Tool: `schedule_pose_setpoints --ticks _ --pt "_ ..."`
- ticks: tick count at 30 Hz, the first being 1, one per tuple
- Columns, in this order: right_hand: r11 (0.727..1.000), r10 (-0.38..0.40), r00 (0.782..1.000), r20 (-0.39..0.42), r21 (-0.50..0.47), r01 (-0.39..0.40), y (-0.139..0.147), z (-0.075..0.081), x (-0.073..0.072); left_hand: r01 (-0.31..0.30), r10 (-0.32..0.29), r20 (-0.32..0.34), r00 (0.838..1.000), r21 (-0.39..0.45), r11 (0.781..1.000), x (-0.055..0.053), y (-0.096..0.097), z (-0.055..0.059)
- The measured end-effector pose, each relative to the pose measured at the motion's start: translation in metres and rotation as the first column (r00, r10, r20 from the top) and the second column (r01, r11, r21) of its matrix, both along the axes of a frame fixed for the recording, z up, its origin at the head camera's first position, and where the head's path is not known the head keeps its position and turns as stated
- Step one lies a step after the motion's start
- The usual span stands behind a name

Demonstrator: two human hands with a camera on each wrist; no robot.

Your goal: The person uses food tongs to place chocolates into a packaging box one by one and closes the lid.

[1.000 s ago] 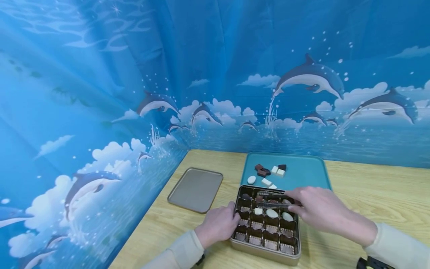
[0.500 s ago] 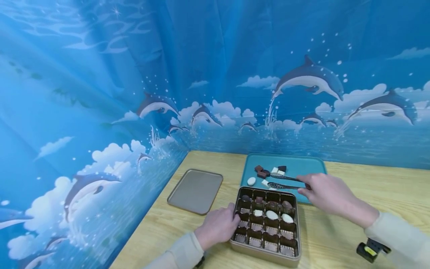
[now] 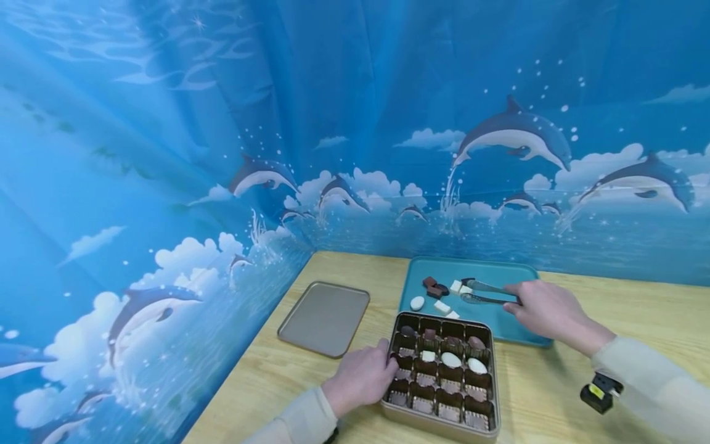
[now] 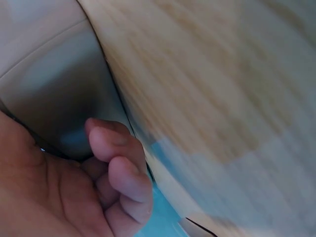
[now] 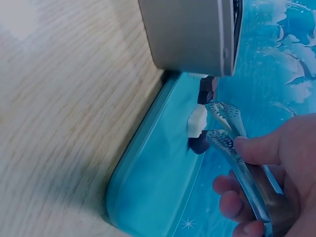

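My right hand [image 3: 546,308] holds metal tongs [image 3: 488,300] over the teal tray [image 3: 510,271]. In the right wrist view the tong tips are apart, right at a white chocolate [image 5: 197,121] and a dark chocolate [image 5: 199,144]. My left hand [image 3: 359,377] grips the left side of a tin box [image 3: 438,425], its thumb over the rim; the left wrist view shows curled fingers [image 4: 126,148] beside the tin wall. A brown divided insert fills the tin. Dark chocolates sit in its back row, with white pieces [image 3: 451,359] in the row before it.
A flat metal lid [image 3: 324,320] lies on the wooden table left of the tin. Several brown and white chocolates [image 3: 442,306] are spread over the tray's left part, behind the tin. A blue dolphin-print curtain [image 3: 355,123] stands along the table's back and left.
My right hand has moved the tongs from above the tin's back row to the tray, then slightly farther back right, to the white and dark chocolates. My left hand stays at the tin.
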State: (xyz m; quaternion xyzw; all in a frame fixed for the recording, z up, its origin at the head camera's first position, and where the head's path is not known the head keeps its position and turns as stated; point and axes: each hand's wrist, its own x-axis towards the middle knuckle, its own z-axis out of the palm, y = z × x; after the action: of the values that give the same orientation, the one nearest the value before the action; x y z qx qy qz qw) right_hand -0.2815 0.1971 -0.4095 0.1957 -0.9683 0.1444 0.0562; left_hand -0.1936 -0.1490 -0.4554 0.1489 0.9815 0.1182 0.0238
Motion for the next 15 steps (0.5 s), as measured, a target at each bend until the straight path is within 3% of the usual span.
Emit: schedule_pose_setpoints --ticks 15 --pt "1.000 0.014 1.000 0.012 0.001 -0.014 -0.002 -0.018 -0.018 0.003 -0.003 -0.004 1.000 0.009 1.000 -0.001 0.000 -0.001"
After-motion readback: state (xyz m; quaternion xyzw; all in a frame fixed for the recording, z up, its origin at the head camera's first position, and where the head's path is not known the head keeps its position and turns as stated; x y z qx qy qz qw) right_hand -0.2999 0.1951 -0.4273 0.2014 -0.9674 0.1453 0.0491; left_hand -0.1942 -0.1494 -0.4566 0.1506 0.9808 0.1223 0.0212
